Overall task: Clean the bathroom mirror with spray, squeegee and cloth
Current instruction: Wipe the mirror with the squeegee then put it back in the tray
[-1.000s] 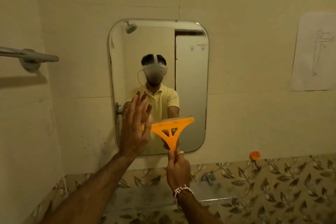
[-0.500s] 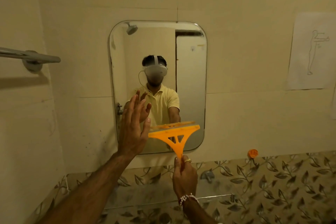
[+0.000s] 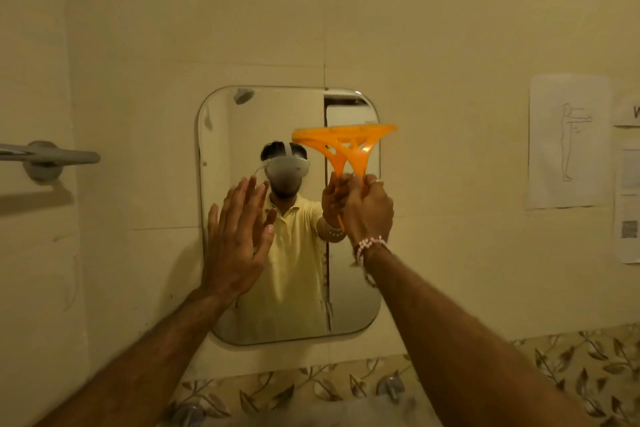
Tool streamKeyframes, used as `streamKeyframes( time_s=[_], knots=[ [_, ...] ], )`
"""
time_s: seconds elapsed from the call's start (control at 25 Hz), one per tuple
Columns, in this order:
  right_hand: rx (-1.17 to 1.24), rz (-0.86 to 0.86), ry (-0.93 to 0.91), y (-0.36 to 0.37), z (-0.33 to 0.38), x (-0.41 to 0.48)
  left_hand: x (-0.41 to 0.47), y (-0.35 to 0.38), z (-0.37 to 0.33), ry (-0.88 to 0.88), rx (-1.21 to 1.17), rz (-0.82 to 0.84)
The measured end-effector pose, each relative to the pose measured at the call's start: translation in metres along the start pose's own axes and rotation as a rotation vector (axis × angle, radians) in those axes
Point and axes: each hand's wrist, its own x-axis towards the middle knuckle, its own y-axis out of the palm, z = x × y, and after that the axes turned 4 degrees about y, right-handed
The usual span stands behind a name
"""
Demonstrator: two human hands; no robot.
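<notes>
A rounded rectangular mirror (image 3: 353, 295) hangs on the cream tiled wall in front of me. My right hand (image 3: 369, 210) grips the handle of an orange plastic squeegee (image 3: 344, 144), whose wide blade sits across the mirror's upper right part, near the right edge. My left hand (image 3: 239, 243) is open with fingers spread, flat against or just off the mirror's left side. The mirror reflects a person in a yellow shirt. No spray bottle or cloth is in view.
A metal towel bar (image 3: 52, 158) juts from the left wall. Paper sheets (image 3: 569, 140) are stuck to the wall at right. Below the mirror runs a leaf-patterned tile band (image 3: 581, 367) with tap fittings (image 3: 391, 386).
My right hand has lifted the squeegee from the mirror's lower middle up to its upper right. The view has tilted upward. My left hand stays open at the mirror's left side.
</notes>
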Motion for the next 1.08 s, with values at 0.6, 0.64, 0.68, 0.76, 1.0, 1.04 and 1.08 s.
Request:
streamKeyframes(
  time_s=[0.6,0.64,0.68,0.76,1.0,1.04,1.08],
  knots=[
    [-0.076,-0.021,0.094,-0.007,-0.005,0.040,0.002,0.004,0.016,-0.106,0.250,0.040],
    [-0.086,-0.022,0.098,-0.010,-0.017,0.031,0.001,0.005,0.016,-0.110,0.245,0.042],
    [-0.091,-0.020,0.101,-0.012,-0.029,0.022,0.000,0.006,0.016,-0.110,0.235,0.041],
    [-0.090,-0.009,0.111,-0.018,-0.050,0.000,-0.005,0.009,0.012,-0.110,0.206,0.047],
    [-0.094,0.036,0.190,-0.029,-0.110,-0.075,-0.023,0.021,0.003,-0.138,0.170,0.106],
    [-0.108,0.040,0.209,-0.031,-0.120,-0.089,-0.027,0.022,0.003,-0.145,0.172,0.118],
    [-0.117,0.044,0.228,-0.033,-0.130,-0.102,-0.031,0.023,0.004,-0.146,0.172,0.123]
  ],
)
